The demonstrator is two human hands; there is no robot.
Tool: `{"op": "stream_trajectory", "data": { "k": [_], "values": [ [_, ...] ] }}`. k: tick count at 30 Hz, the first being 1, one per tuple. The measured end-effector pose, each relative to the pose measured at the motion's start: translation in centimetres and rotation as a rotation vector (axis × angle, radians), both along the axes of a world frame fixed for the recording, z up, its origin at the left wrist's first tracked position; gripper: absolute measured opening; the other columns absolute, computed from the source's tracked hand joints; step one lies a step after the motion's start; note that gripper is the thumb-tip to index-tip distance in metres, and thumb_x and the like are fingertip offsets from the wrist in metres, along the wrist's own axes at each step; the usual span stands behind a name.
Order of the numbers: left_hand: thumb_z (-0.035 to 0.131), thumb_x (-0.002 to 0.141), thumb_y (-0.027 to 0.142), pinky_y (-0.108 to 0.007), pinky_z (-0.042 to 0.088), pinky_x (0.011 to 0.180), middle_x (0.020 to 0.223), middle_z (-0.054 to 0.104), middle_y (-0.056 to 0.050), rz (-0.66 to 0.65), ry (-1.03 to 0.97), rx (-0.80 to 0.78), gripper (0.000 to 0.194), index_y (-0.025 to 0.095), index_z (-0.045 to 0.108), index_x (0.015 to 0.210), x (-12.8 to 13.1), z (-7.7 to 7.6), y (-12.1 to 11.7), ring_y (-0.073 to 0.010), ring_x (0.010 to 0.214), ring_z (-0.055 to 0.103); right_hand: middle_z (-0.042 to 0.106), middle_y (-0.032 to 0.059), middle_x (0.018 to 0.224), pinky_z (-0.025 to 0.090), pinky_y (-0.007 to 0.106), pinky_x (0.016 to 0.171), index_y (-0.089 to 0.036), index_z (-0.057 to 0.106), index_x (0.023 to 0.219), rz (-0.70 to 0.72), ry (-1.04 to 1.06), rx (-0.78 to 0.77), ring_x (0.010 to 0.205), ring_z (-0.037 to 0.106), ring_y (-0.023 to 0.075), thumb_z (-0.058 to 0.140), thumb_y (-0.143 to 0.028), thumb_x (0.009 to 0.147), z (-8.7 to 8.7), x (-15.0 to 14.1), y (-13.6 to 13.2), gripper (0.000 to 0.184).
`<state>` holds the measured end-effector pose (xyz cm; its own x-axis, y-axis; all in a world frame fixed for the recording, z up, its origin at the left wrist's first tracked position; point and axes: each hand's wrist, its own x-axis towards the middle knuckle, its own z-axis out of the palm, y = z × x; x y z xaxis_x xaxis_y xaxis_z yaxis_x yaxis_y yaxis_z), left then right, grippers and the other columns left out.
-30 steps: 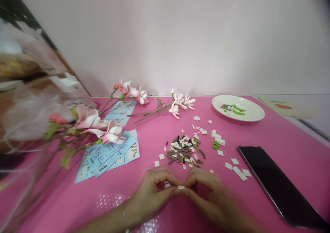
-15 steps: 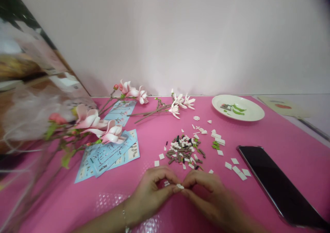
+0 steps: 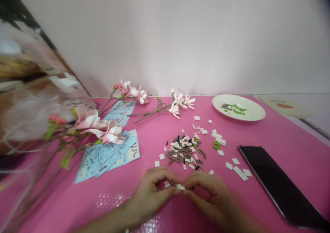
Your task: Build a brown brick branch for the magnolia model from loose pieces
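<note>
Both hands meet low in the middle of the view, pinching one small white building-block piece (image 3: 180, 187) between their fingertips. My left hand (image 3: 154, 188) grips it from the left with thumb and forefinger. From the right, my right hand (image 3: 206, 191) closes thumb and forefinger on its other end. Another small white piece (image 3: 167, 184) shows in the loop of my left fingers, apparently lying on the table. Just beyond my hands lies a loose pile of brown, white, green and black building-block pieces (image 3: 183, 151). The held piece's exact shape is partly covered by fingers.
A white plate (image 3: 255, 114) with green pieces stands at the back right. A black phone (image 3: 281, 185) lies at right, near scattered white tiles (image 3: 239, 173). Pink blossom branches (image 3: 89, 118) and blue instruction sheets (image 3: 113, 161) are at left. White flowers on stems (image 3: 177, 104) rest farther back.
Almost nothing differs. The fingertips have shifted very slightly around the white piece, and the view has moved a little.
</note>
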<state>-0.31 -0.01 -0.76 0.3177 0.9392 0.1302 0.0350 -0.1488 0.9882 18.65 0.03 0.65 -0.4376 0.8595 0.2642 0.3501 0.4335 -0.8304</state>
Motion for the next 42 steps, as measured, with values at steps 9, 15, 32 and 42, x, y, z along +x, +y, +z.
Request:
{"op": "stream_trajectory", "data": {
  "k": [9,15,32,42],
  "values": [
    [0.073,0.076,0.029,-0.03,0.05,0.066,0.073,0.071,-0.009,-0.004,-0.012,0.049,0.015,0.014,0.074,0.075,0.08,0.28,0.1,-0.0188,0.069,0.065,0.068,0.0002,0.067,0.048,0.024,0.059,-0.02,0.065,0.071,-0.053,-0.001,-0.12,0.062,0.064,0.0141,0.061,-0.021,0.082,0.34,-0.1,-0.19,0.012],
    [0.071,0.078,0.025,-0.029,0.05,0.068,0.075,0.071,-0.009,-0.01,0.038,0.118,0.011,0.015,0.074,0.078,0.02,0.04,-0.15,-0.0187,0.072,0.065,0.068,0.0009,0.065,0.049,0.024,0.057,-0.019,0.067,0.071,-0.063,0.003,-0.258,0.062,0.064,0.0151,0.062,-0.022,0.079,0.75,-0.24,-0.13,0.01],
    [0.064,0.083,0.022,-0.023,0.046,0.062,0.071,0.072,-0.008,-0.054,0.21,0.178,0.013,0.015,0.075,0.084,-0.09,0.07,-0.31,-0.0159,0.066,0.064,0.062,-0.0016,0.066,0.045,0.023,0.061,-0.02,0.06,0.069,-0.048,-0.078,-0.163,0.064,0.06,0.0129,0.059,-0.02,0.082,0.36,0.12,-0.22,0.013],
    [0.065,0.081,0.023,-0.023,0.045,0.059,0.068,0.07,-0.008,-0.044,0.184,0.195,0.013,0.012,0.072,0.08,-0.13,0.35,-0.45,-0.0157,0.063,0.061,0.062,-0.002,0.063,0.045,0.023,0.06,-0.02,0.058,0.064,-0.083,-0.089,-0.175,0.061,0.059,0.0131,0.061,-0.018,0.078,0.48,-0.01,-0.26,0.014]
  ]
}}
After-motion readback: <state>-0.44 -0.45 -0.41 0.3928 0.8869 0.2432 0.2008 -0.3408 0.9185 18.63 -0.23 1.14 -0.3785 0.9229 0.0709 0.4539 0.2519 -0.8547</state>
